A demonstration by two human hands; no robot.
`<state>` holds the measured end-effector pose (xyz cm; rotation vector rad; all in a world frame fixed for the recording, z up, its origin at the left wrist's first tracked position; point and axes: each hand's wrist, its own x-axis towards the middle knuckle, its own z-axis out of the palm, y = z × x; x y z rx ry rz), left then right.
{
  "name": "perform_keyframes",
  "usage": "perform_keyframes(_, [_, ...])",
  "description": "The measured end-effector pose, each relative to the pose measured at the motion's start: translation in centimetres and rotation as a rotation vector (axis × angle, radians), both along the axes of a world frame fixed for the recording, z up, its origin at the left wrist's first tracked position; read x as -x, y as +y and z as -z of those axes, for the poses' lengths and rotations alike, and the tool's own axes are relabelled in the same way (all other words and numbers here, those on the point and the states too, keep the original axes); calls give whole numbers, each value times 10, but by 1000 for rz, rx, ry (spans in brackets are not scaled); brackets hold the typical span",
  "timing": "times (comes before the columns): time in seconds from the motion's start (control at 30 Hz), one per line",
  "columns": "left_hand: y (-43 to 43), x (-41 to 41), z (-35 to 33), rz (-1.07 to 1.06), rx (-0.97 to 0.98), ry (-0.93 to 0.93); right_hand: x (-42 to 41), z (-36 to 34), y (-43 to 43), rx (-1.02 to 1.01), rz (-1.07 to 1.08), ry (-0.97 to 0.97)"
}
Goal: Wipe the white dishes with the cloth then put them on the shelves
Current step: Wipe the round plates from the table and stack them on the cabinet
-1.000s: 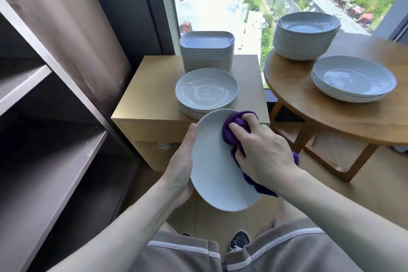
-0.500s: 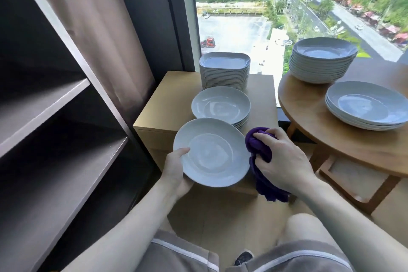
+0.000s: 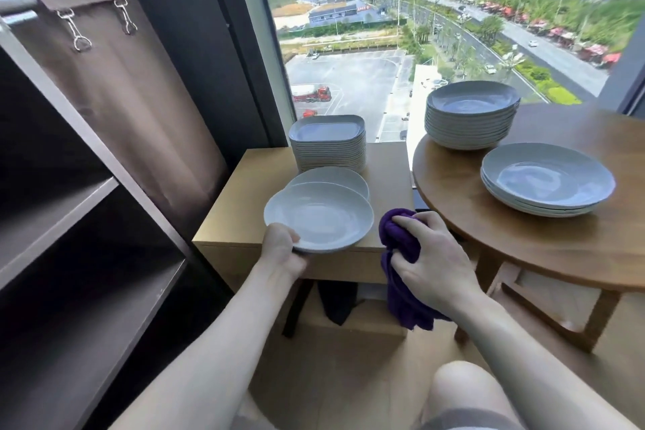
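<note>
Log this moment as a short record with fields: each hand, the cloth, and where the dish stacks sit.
Left hand: grips the near rim of a white plate, face up.
Right hand: grips the purple cloth, right of that plate, not on its face.
Cabinet: round plate stack just behind the held plate; rectangular dish stack at the back.
Round table: tall dish stack at the back, low plate stack nearer.
Shelves: at the left.
</note>
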<state>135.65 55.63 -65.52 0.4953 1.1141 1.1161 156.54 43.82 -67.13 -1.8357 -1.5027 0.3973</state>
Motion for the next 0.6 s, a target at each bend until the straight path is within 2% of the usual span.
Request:
perform_keyframes(0.17, [30, -15, -6, -101, 25, 38, -5, 1, 1, 4, 3, 29])
perform_keyframes(0.43, [66, -20, 7, -133, 17, 252, -8, 4, 6, -37, 11, 60])
perform_keyframes(0.6, [82, -14, 22, -152, -44, 665, -9, 6, 8, -52, 10, 76])
